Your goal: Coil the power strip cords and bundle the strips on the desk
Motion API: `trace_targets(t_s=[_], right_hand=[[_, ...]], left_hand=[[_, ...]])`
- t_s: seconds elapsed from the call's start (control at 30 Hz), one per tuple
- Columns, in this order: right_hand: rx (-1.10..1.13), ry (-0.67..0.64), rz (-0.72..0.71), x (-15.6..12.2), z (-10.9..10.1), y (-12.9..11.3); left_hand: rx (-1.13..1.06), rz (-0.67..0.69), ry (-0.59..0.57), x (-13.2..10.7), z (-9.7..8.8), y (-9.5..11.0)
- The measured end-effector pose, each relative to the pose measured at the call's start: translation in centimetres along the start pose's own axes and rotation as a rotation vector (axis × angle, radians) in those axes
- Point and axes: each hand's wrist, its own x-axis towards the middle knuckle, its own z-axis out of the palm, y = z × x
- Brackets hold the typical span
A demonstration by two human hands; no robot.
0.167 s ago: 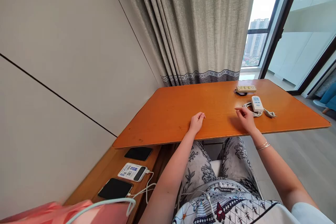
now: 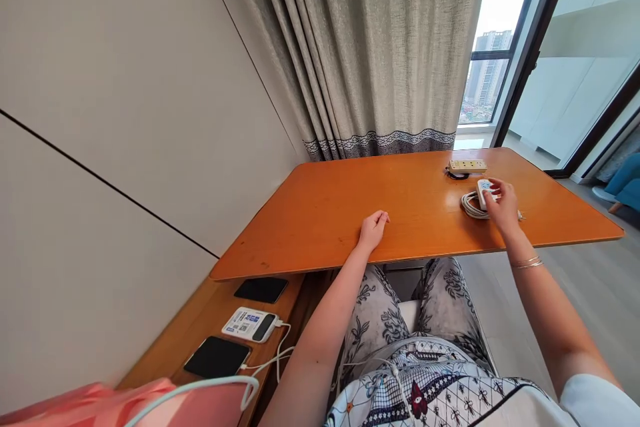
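My left hand [image 2: 374,229] rests on the near edge of the orange wooden table [image 2: 350,207], fingers loosely curled, holding nothing. My right hand [image 2: 501,203] lies over a white power strip [image 2: 483,188] at the table's right side, fingers wrapped on it, partly hiding it. The strip's white coiled cord [image 2: 470,205] lies just left of the hand. A beige power strip [image 2: 467,165] sits farther back, on a dark round object [image 2: 456,175].
A grey curtain [image 2: 380,47] hangs behind the table, with a window and glass door [image 2: 565,60] to the right. On a lower wooden ledge [image 2: 200,320] at left lie two dark phones [image 2: 218,356] and a white power bank [image 2: 249,323] with cables.
My right hand moved forward and right from the bare tabletop onto the white power strip. My left hand stayed put.
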Motion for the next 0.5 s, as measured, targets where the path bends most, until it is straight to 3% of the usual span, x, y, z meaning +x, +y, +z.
trace_targets(t_s=[0.07, 0.2, 0.33, 0.5], right_hand=[[-0.147, -0.072, 0.113, 2.2, -1.7, 2.0], [-0.348, -0.402, 0.360, 4.7, -3.4, 4.6], [-0.397, -0.648, 0.461, 5.5, -3.4, 4.9], [-0.404, -0.759, 0.520, 6.4, -2.4, 4.3]], left_hand=[[0.011, -0.006, -0.002, 0.0, 0.0, 0.0], [0.038, -0.015, -0.013, 0.0, -0.1, 0.2], [0.054, -0.014, -0.017, 0.0, -0.1, 0.3], [0.061, -0.011, -0.025, 0.0, -0.1, 0.5]])
